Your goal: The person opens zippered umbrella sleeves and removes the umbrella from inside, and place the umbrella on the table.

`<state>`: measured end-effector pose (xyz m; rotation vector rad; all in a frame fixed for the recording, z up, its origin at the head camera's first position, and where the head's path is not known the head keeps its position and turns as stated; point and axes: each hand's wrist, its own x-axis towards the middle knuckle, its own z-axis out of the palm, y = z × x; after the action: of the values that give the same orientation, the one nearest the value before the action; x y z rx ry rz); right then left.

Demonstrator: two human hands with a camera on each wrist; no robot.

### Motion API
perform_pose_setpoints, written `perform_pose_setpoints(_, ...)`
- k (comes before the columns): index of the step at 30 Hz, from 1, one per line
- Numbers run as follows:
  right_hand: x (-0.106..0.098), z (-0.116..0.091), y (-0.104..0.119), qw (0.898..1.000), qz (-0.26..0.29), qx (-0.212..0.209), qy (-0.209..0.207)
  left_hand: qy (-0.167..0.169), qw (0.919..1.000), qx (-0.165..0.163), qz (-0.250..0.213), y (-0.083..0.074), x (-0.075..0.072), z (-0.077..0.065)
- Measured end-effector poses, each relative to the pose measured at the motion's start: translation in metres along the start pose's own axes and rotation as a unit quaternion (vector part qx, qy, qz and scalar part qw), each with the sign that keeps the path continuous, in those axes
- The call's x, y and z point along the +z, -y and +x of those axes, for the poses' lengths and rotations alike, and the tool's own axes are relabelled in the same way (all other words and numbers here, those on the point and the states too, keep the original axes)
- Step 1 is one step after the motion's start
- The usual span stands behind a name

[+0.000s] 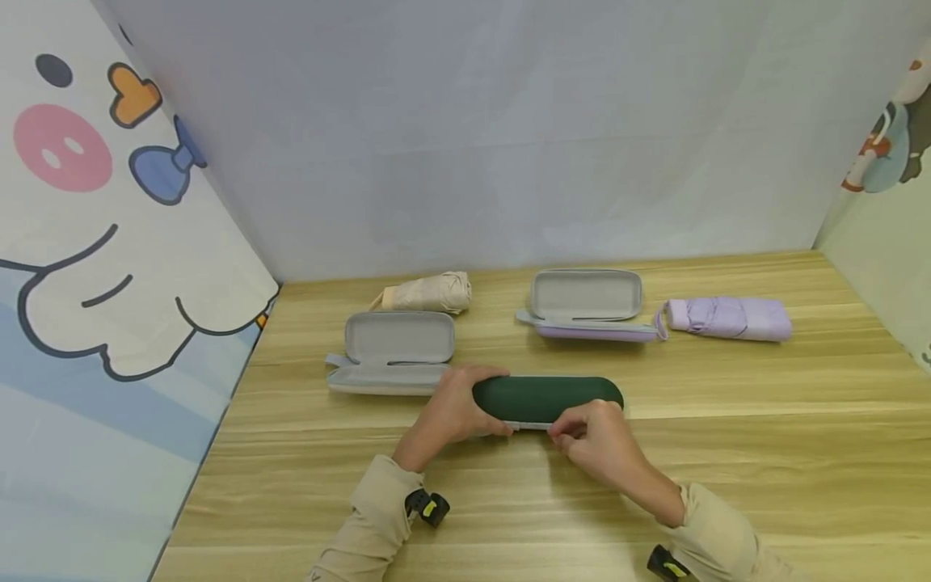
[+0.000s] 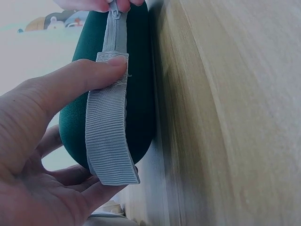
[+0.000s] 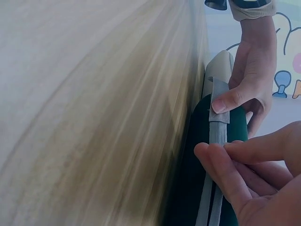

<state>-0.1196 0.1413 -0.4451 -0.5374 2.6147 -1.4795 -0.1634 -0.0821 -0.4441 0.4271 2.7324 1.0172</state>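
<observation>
On the table lies a dark green zip case (image 1: 541, 394), its long zipped side facing me. My left hand (image 1: 457, 408) grips its left end, the thumb pressing on the grey ribbon strap (image 2: 107, 127) and the other fingers behind the case. At the front seam my right hand (image 1: 598, 440) pinches the zipper pull (image 2: 115, 13), which its fingertips partly hide. Between strap and pull the zip teeth (image 2: 115, 38) are joined; beyond the pull a narrow dark gap shows in the right wrist view. What the case contains is hidden.
An unzipped cream case (image 1: 400, 338) stands left of the green one, a folded beige umbrella (image 1: 429, 293) behind it. Farther back are an unzipped lilac case (image 1: 586, 295) and a folded lilac umbrella (image 1: 735, 318). A pale cloth wall (image 1: 494, 145) rises behind the table.
</observation>
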Motion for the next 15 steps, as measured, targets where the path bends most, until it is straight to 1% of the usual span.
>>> perform_pose_setpoints(5, 0.0029, 0.0017, 0.0, 1.0, 0.002, -0.002, 0.002, -0.002, 1.0, 0.001, -0.002, -0.001, -0.0003, -0.0003)
perform_pose_setpoints(15, 0.0064, 0.0048, 0.0004, 1.0, -0.002, -0.026, -0.002, -0.009, 0.9999, 0.005, -0.005, -0.0015, -0.0003, -0.0008)
